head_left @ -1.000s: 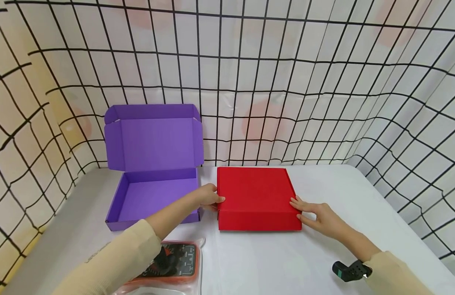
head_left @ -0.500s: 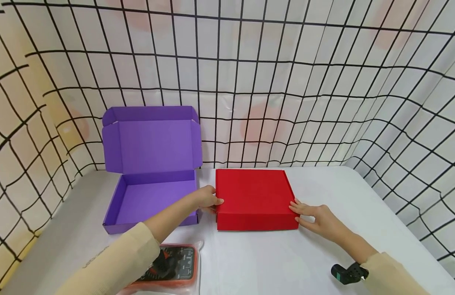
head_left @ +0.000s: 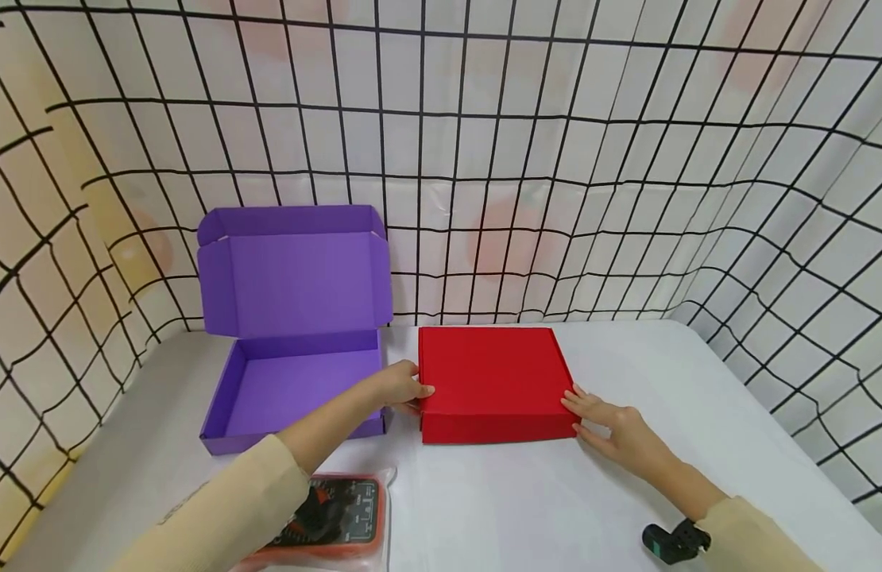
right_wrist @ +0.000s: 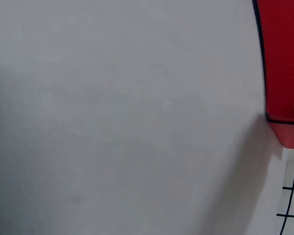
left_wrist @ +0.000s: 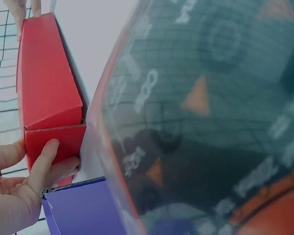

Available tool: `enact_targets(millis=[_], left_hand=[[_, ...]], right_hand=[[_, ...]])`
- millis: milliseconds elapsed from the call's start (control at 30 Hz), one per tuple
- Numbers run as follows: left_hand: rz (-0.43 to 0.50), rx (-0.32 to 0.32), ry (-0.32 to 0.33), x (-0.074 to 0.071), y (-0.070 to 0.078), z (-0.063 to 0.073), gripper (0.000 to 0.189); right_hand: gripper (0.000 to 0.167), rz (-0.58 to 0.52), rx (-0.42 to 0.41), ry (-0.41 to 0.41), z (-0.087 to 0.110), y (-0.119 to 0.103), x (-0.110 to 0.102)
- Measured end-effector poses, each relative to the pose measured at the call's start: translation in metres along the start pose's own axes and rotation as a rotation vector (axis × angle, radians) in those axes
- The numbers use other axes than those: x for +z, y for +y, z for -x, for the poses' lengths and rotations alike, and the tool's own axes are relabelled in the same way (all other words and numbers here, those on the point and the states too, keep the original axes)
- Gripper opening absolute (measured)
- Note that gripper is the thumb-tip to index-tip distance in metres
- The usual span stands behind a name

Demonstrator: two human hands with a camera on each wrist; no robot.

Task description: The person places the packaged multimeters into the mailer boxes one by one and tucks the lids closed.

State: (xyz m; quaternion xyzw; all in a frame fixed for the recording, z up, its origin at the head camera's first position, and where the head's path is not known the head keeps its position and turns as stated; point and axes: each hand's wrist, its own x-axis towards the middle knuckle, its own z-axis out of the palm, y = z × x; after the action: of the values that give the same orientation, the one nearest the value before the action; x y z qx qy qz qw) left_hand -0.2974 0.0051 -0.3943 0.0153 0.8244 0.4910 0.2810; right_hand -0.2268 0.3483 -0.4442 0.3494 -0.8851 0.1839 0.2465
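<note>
A closed flat red cardboard box [head_left: 494,369] sits in the middle of the table, between both hands. My left hand [head_left: 401,383] grips its left end, thumb at the top edge; in the left wrist view two fingers [left_wrist: 45,159] press the end face. At the right end my right hand [head_left: 616,429] holds the box, fingers at the top edge and thumb lower, near the front corner. The right wrist view catches only the corner of the red box [right_wrist: 284,63] and a bit of fingertip. Left of it stands an open purple box [head_left: 305,278], lid upright and inside bare.
An orange and black multimeter [head_left: 355,508] in clear plastic packaging lies at the front left, partly under the left sleeve [head_left: 226,500]. A black grid [head_left: 541,199] over white sheeting encloses the white table [head_left: 498,508]. A black strap device [head_left: 675,542] is on the right wrist.
The red box's front lower edge has risen slightly at the right, so it slants a little now. The right hand and wrist have shifted slightly; the left hand keeps its hold.
</note>
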Motion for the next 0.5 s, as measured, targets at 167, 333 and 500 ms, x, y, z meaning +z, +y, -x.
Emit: enact_targets(millis=[167, 333, 500], left_hand=[[-0.004, -0.003, 0.006, 0.000, 0.000, 0.001, 0.053], [-0.028, 0.012, 0.003, 0.002, 0.003, 0.004, 0.050], [-0.014, 0.016, 0.001, 0.002, 0.000, 0.003, 0.049]], right_hand=[[0.063, 0.042, 0.005, 0.030, 0.001, -0.002, 0.001], [0.067, 0.059, 0.079, 0.012, 0.007, -0.005, 0.001], [0.067, 0.107, 0.087, 0.050, 0.010, -0.005, 0.009]])
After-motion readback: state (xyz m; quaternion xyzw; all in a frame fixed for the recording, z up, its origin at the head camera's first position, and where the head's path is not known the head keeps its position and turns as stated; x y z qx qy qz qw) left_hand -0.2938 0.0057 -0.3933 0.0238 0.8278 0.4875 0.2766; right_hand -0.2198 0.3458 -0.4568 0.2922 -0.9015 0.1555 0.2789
